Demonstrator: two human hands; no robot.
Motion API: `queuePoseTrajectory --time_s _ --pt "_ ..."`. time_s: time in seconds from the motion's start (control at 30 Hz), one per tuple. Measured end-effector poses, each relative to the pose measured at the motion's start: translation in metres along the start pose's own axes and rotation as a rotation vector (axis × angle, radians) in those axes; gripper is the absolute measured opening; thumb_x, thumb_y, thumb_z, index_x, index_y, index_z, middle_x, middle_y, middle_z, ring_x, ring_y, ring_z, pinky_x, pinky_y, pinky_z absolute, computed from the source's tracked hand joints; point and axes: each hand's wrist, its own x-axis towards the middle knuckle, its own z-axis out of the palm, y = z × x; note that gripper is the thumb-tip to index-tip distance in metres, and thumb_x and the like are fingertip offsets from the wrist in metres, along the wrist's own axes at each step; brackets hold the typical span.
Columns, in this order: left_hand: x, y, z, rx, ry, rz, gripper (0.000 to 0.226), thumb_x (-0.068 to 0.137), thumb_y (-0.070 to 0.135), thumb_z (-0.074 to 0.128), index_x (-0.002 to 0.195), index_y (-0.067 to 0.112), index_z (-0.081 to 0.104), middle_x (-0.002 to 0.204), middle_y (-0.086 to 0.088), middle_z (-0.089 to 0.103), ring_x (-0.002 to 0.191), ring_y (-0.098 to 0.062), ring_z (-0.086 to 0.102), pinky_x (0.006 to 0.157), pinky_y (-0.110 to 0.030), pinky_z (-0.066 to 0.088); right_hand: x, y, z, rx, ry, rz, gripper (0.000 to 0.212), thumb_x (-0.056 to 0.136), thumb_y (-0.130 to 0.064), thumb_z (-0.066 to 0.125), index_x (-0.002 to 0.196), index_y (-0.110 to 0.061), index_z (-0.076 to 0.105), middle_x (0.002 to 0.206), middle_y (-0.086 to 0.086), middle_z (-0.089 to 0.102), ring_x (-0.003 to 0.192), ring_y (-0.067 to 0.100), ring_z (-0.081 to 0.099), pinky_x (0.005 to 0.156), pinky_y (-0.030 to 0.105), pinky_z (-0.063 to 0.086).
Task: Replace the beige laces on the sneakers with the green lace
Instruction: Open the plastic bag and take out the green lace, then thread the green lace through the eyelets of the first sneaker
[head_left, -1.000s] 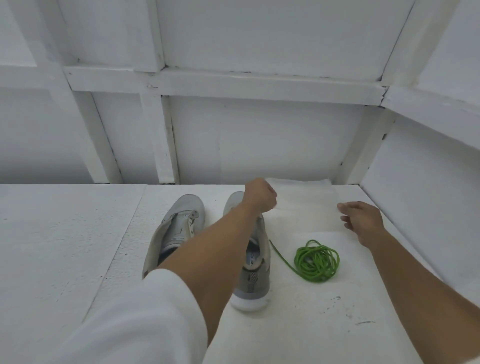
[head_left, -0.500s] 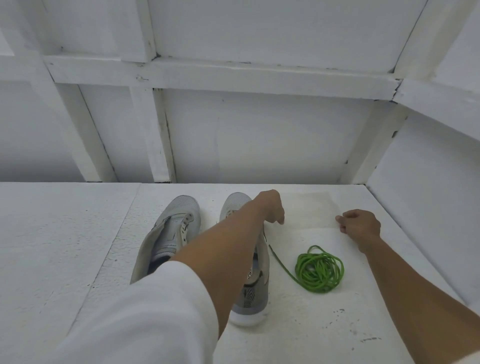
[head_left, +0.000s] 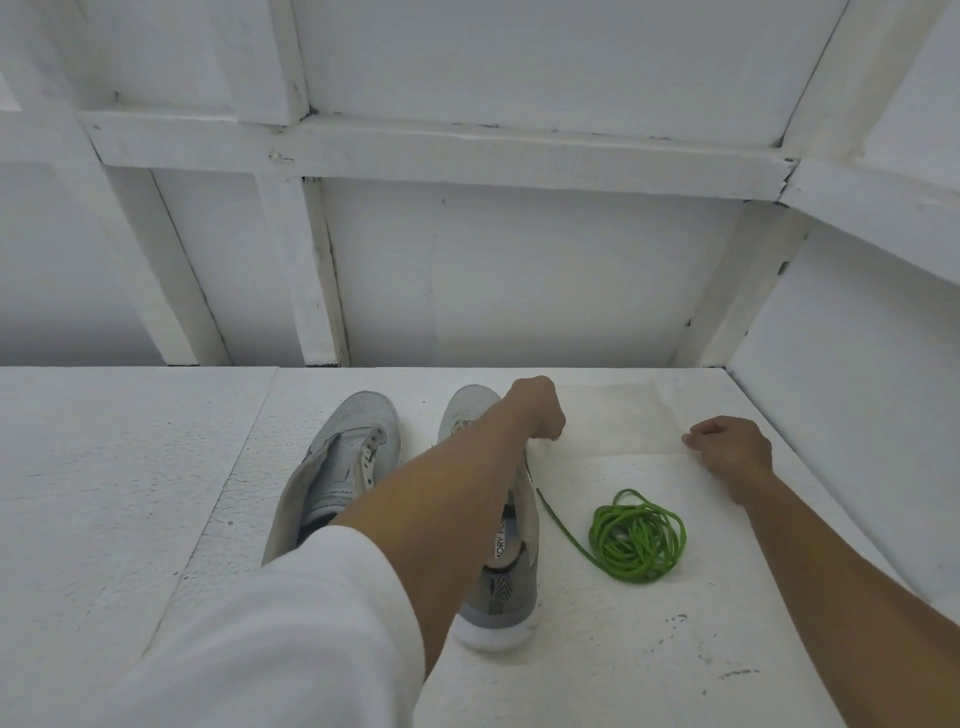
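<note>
Mid-frame, the left hand (head_left: 537, 410) curls over the right-side grey mesh sneaker (head_left: 506, 587), maybe tugging a lace I cannot see, while the right hand (head_left: 730, 449) rests loosely curled, empty, near the coiled green lace (head_left: 636, 538) kept ready.

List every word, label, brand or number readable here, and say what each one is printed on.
"MORY FO": on the pale insole of the grey mesh sneaker beside the coiled green lace; the rest of the print is covered by the left forearm.
Dark marks along the eyelets of the other grey sneaker: too small to read.
No other text is legible.
</note>
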Motion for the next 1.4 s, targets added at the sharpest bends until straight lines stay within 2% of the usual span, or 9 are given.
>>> queuePoseTrajectory --time_s 0.17,0.3,0.4,0.5,0.67,0.97,1.13,1.27,1.4 --pt "-0.017 -0.002 -0.013 -0.081 0.03 0.05 0.039 0.085 0.007 0.059 0.057 0.012 0.033 0.06 0.0 0.034 0.057 -0.017 0.033 0.047 -0.023 0.024 -0.04 -0.027 -0.014 0.016 -0.295 -0.278 0.011 0.084 -0.01 0.071 0.088 -0.02 0.072 0.097 0.0 0.071 0.079 0.011 0.06 0.067 0.023 0.042" --pt "-0.043 0.001 -0.028 -0.136 0.06 0.114 0.025 0.088 0.012 0.06 0.071 0.019 0.042 0.078 0.002 0.043 0.077 -0.018 0.041 0.052 -0.02 0.028 -0.086 -0.043 -0.013 -0.39 -0.648 -0.536 0.029 0.086 -0.009 0.067 0.098 -0.035 0.07 0.105 -0.016 0.065 0.094 0.007 0.059 0.079 0.02 0.043" --pt "-0.071 0.004 -0.039 -0.244 0.101 0.188 0.002 0.089 0.016 0.062 0.09 0.017 0.06 0.089 -0.001 0.055 0.089 -0.021 0.05 0.069 -0.022 0.04 -0.106 -0.041 0.0 -0.762 -0.651 -0.669 0.047 0.086 -0.005 0.056 0.119 -0.038 0.063 0.125 -0.012 0.052 0.112 0.013 0.046 0.092 0.027 0.04" --pt "-0.104 0.002 -0.047 -0.316 0.142 0.24 0.033 0.091 0.021 0.062 0.124 0.014 0.065 0.129 0.0 0.062 0.119 -0.017 0.055 0.088 -0.019 0.039 -0.12 -0.04 0.004 -0.896 -0.562 -0.718 0.037 0.088 -0.013 0.055 0.116 -0.035 0.064 0.126 -0.011 0.049 0.115 0.017 0.041 0.093 0.033 0.042" --pt "-0.148 -0.005 -0.054 -0.371 0.161 0.307 0.034 0.091 0.023 0.061 0.124 0.018 0.065 0.13 0.004 0.062 0.119 -0.011 0.056 0.098 -0.022 0.043 -0.124 -0.034 -0.011 -0.795 -0.515 -0.731 0.009 0.097 -0.022 0.05 0.097 -0.027 0.058 0.099 -0.007 0.055 0.097 0.018 0.052 0.083 0.034 0.047" --pt "-0.156 0.02 -0.019 -0.118 -0.03 0.308 0.057 0.086 0.051 0.064 0.131 0.016 0.058 0.123 -0.002 0.065 0.117 -0.019 0.056 0.092 -0.029 0.045 -0.146 -0.053 -0.053 -0.393 -0.426 -0.798 0.016 0.095 -0.015 0.057 0.086 -0.028 0.055 0.086 -0.008 0.066 0.085 0.014 0.063 0.074 0.034 0.053" --pt "-0.153 0.039 -0.007 -0.201 0.022 0.333 0.026 0.094 0.029 0.058 0.102 0.007 0.07 0.095 -0.011 0.07 0.09 -0.026 0.066 0.075 -0.034 0.055 -0.157 -0.058 -0.066 -0.227 -0.291 -0.789 0.011 0.092 -0.014 0.061 0.093 -0.024 0.063 0.096 -0.015 0.065 0.092 0.0 0.061 0.077 0.025 0.051" --pt "-0.157 0.039 -0.027 -0.385 0.113 0.371 0.021 0.095 0.02 0.057 0.091 0.005 0.071 0.082 -0.009 0.073 0.071 -0.019 0.07 0.07 -0.031 0.058 -0.156 -0.042 -0.07 -0.169 -0.324 -0.589 0.051 0.084 -0.012 0.067 0.13 -0.028 0.051 0.124 -0.013 0.057 0.111 0.005 0.055 0.091 0.03 0.047" --pt "-0.164 0.044 -0.051 -0.611 0.107 0.425 0.02 0.094 0.022 0.061 0.089 0.005 0.071 0.08 -0.007 0.075 0.073 -0.02 0.072 0.077 -0.036 0.059 -0.163 -0.034 -0.054 -0.133 -0.458 -0.438 0.062 0.074 -0.032 0.081 0.127 -0.037 0.049 0.12 -0.02 0.056 0.105 0.001 0.057 0.082 0.025 0.046"
